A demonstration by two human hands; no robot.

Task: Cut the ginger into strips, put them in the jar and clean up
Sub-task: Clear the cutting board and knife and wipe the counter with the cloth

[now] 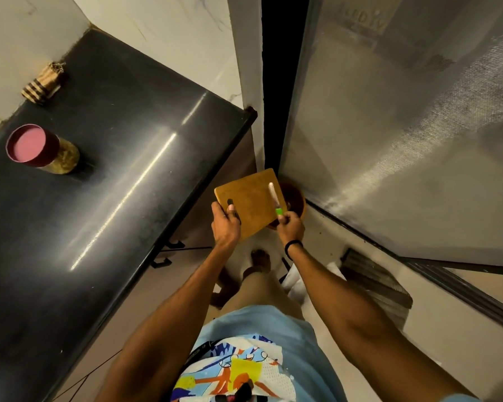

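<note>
Both arms were stretched forward and down, away from the counter (114, 169), over the floor. Left hand (225, 224) gripped the near left corner of the cutting board (249, 203), thumb on top beside the handle hole, the other fingers curled under the edge. The board was held tilted, its right edge above a brown bowl (298, 198) that stood on the floor in the corner. Right hand (291, 226) held the knife (274, 198) by its green handle, fingers closed round it, with the blade lying on the board's right side and pointing away from the person. A black band (293, 245) sat on the right wrist.

Bowl: inside dark, contents could not be told. Jar (42, 150): stood on the counter at far left, well apart from both hands, pink lid on, yellow-brown fill visible through the side; whether this was ginger could not be told. A striped cloth (44, 82) lay by the wall behind the jar
</note>
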